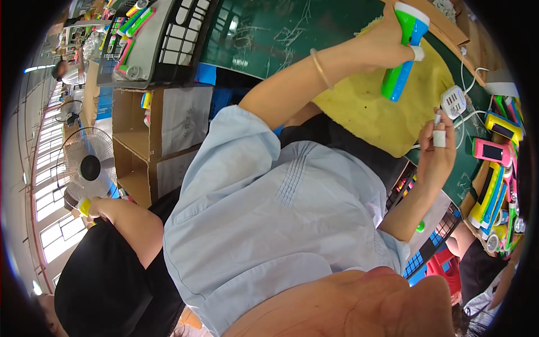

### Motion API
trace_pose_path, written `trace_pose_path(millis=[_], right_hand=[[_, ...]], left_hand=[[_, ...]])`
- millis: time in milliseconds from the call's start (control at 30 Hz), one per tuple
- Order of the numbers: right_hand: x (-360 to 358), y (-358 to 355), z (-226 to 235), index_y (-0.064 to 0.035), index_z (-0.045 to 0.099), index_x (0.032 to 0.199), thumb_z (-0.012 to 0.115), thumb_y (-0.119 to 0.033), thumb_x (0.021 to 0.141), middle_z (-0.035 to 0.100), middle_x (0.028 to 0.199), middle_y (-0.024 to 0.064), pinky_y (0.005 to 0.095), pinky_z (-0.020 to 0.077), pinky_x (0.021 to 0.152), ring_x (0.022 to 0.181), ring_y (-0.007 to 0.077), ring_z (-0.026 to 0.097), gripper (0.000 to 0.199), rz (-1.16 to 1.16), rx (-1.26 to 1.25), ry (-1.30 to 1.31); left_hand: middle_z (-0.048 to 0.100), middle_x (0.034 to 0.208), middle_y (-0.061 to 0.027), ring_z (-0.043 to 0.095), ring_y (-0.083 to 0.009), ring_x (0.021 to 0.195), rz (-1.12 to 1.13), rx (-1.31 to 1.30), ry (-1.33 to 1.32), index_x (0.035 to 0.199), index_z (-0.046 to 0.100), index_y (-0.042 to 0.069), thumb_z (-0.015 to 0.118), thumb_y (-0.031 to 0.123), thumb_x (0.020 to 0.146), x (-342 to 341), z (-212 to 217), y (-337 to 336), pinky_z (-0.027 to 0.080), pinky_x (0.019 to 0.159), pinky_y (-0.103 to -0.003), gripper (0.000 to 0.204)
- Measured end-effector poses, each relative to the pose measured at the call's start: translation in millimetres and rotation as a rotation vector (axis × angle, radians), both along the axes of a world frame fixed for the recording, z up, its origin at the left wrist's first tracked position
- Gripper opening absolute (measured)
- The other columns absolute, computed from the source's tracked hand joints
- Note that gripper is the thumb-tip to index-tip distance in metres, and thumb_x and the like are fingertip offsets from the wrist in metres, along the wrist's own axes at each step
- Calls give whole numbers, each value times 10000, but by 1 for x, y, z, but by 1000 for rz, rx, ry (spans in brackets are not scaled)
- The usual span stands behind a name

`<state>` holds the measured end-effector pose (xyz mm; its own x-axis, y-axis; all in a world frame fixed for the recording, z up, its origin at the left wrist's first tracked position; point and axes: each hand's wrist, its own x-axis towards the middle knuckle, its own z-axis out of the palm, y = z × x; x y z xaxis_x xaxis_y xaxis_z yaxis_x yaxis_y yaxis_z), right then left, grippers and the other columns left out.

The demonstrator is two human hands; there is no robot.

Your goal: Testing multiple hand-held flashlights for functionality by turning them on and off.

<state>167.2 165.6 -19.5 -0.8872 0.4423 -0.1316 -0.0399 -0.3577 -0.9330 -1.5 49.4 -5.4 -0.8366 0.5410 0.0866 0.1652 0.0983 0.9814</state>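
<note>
A green and blue flashlight [405, 76] with a wide white-rimmed head is in my left hand [391, 44], whose fingers are wrapped round its narrow middle. It is held over a yellow cloth [376, 115]. A white wrap covers one fingertip or thumb tip of that hand. Lower down, at the cloth's right edge, my right hand [435, 154] is raised with its fingers pinched together. Between them is a small white plug-like piece [437, 119], and a white wrap [439, 139] goes round one finger. Just beyond that hand lies a white multi-port charger [452, 103] with white cables.
Beneath the cloth is a scratched green tabletop [264, 33]. Pink [493, 151] and yellow flashlights [503, 128] crowd the right edge. At left stand a black crate [182, 33], cardboard boxes [137, 123] and a fan [90, 167]. Another person's arm [132, 230] is at lower left.
</note>
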Motion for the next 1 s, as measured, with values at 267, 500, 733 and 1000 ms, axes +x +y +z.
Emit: trace_pose_path(millis=[267,500,733,1000], right_hand=[[-4,10,-21,72,515,1056,547,-110,859,492,859,42,185,329,610,698,89,405,270,95,35,17],[-17,-3,-7,14,606,918,624,-67,804,575,819,16,199,411,650,708,88,517,141,-30,622,29],[-35,-25,24,-11,602,827,543,99,652,562,761,100,292,454,627,675,251,556,214,-144,1637,311],[-7,-20,45,-43,592,931,668,-6,629,517,810,79,294,407,600,721,200,503,314,511,974,258]], left_hand=[[330,1155,-288,509,-444,915,248,-307,155,1234,154,-14,682,148,704,2,6,1,456,763,-453,765],[553,951,-148,574,-293,876,-272,385,-784,1110,452,-45,563,179,833,-10,-16,-3,491,746,-404,374],[539,839,-93,570,-172,747,-189,432,-573,991,478,19,540,310,851,35,-15,-13,493,655,-322,329],[579,825,-115,595,-192,699,-258,778,-207,1028,452,35,590,304,831,44,2,-28,505,636,-321,361]])
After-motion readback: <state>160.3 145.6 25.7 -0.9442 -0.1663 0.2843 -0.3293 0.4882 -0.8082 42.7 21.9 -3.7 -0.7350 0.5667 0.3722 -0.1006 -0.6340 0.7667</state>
